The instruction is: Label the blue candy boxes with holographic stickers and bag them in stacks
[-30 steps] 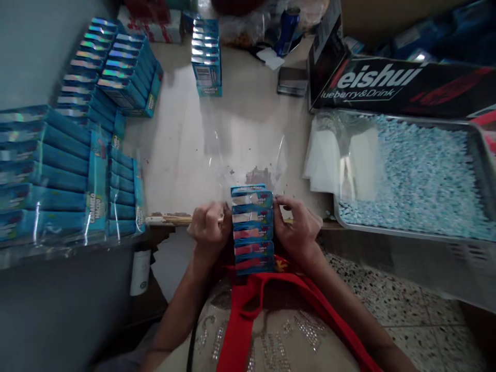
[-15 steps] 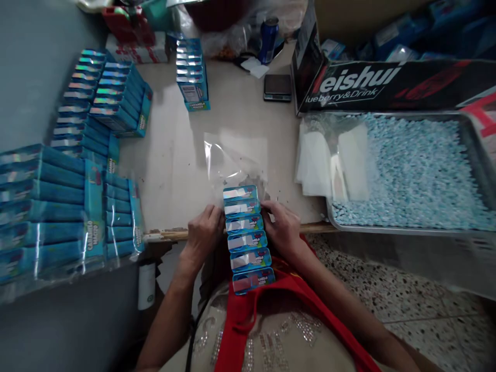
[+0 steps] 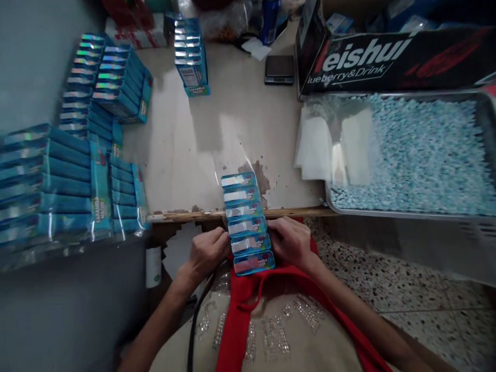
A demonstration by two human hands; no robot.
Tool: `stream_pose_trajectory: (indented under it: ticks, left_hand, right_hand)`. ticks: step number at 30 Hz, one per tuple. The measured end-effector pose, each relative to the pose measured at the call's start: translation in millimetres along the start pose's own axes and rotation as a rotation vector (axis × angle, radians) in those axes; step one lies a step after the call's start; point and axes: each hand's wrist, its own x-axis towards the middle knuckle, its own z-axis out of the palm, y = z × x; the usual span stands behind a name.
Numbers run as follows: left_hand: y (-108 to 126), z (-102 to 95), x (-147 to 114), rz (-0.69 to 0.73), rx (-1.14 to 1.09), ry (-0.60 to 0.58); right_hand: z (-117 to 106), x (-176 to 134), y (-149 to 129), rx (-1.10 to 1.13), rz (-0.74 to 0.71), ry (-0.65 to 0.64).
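Note:
A row of several blue candy boxes (image 3: pixel 243 211), labelled "Caramelo Macizo", extends from the table edge towards my body. A clear plastic bag (image 3: pixel 247 161) is around it, its far end showing as faint glints just beyond the boxes. My left hand (image 3: pixel 209 249) is closed at the row's left side, fingers pinched against the bag's edge. On the right side my right hand (image 3: pixel 291 242) is closed in the same way, a little higher. The thin film between the fingers is hard to make out.
Wrapped stacks of blue boxes (image 3: pixel 65 186) stand on the left. Another blue pack (image 3: pixel 191 57) and a small scale (image 3: pixel 279 70) sit further back. At right are a metal tray (image 3: pixel 387 212) of pale blue candies, white bags (image 3: pixel 315 150) and a black carton (image 3: pixel 368 62).
Both hands have slid down along the row towards my body. The clear bag's far end, which stretched well past the boxes, now lies close to them. The view has tilted slightly downward.

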Motion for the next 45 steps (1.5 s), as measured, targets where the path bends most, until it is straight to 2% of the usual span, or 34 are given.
stream_pose_trajectory:
  ticks: [5, 8, 12, 14, 16, 19, 22, 24, 27, 31, 34, 38, 45]
  left_hand:
    - [26, -8.8, -28, -0.087, -0.284, -0.093]
    - [40, -11.1, -41, -0.331, -0.583, -0.116]
    - [57, -4.5, -44, -0.730, -1.092, -0.131]
    - [62, 2.1, -39, -0.859, -1.312, -0.084]
    - [60, 8.5, -29, -0.941, -1.379, -0.006]
    - [47, 13.3, -8, -0.989, -1.213, 0.020]
    - [34, 11.1, 11, -0.964, -0.726, 0.025]
    - [30, 9.9, 18, -0.872, -0.499, 0.035]
    - [36, 16.9, 19, -0.755, -0.567, 0.029]
    - [50, 38.7, 11, -0.805, -0.519, 0.161]
    - [56, 49.3, 6, -0.765, -0.440, 0.187]
    - [58, 49.2, 3, -0.724, -0.368, 0.179]
    - [59, 46.0, 3, -0.756, -0.322, 0.149]
  right_hand:
    - [-22, -33, -3, 0.140, -0.043, -0.098]
    - [-32, -58, 0, 0.282, 0.006, -0.208]
    - [-34, -73, 8, 0.462, 0.291, -0.380]
    - [-29, -70, 10, 0.520, 0.370, -0.418]
    - [-20, -61, 10, 0.512, 0.375, -0.393]
    - [-6, -45, 12, 0.396, 0.359, -0.279]
    - [7, -33, 18, 0.238, 0.335, -0.164]
    - [14, -30, 23, 0.206, 0.308, -0.156]
    - [25, -31, 25, 0.241, 0.298, -0.179]
    - [35, -36, 23, 0.212, 0.323, -0.117]
    - [35, -40, 23, 0.188, 0.317, -0.066]
    - [33, -45, 24, 0.096, 0.296, -0.023]
    - [34, -46, 28, 0.030, 0.267, 0.026]
